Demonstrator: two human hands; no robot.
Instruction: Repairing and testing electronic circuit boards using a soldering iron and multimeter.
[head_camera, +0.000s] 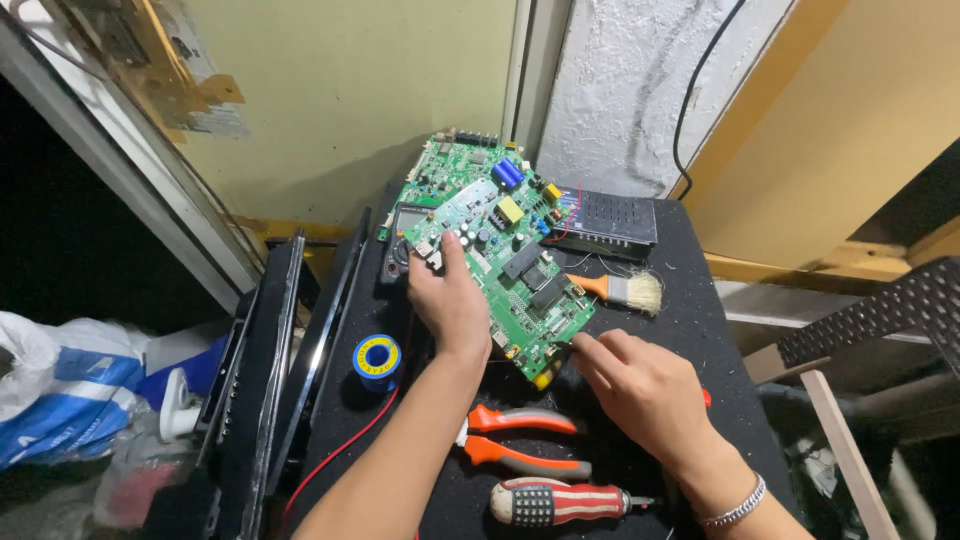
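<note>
- Green circuit board (505, 262) lies on the black worktop (690, 330), tilted, its far end lapping a second green board (455, 165) behind it. All places here are told from this board.
- Left hand (450, 300) rests on the board's near-left part, fingers (452, 250) stretched forward and loosely spread, pressing flat on the parts rather than gripping anything; the hand holds nothing.
- Right hand (640, 385) sits at the board's near-right corner, forefinger out and touching the edge by a yellow part (543, 379), the other fingers curled under. I cannot tell whether they pinch something small.
- To do this step well, I judge the left palm should steady the board by its bare areas and edges, not lean on the tall capacitors, while the right fingertip works lightly at the corner so the board does not slide.
- Right of the board: a brush (625, 290) with an orange handle; behind that, a dark metal box (610, 218).
- Left of the board: a blue solder spool (377, 358), and a red wire (340, 455) trailing toward the viewer.
- Nearer than the board: orange pliers (520, 440) and a striped screwdriver (560, 500), between the two forearms.
- A bracelet (735, 508) circles the right wrist.
</note>
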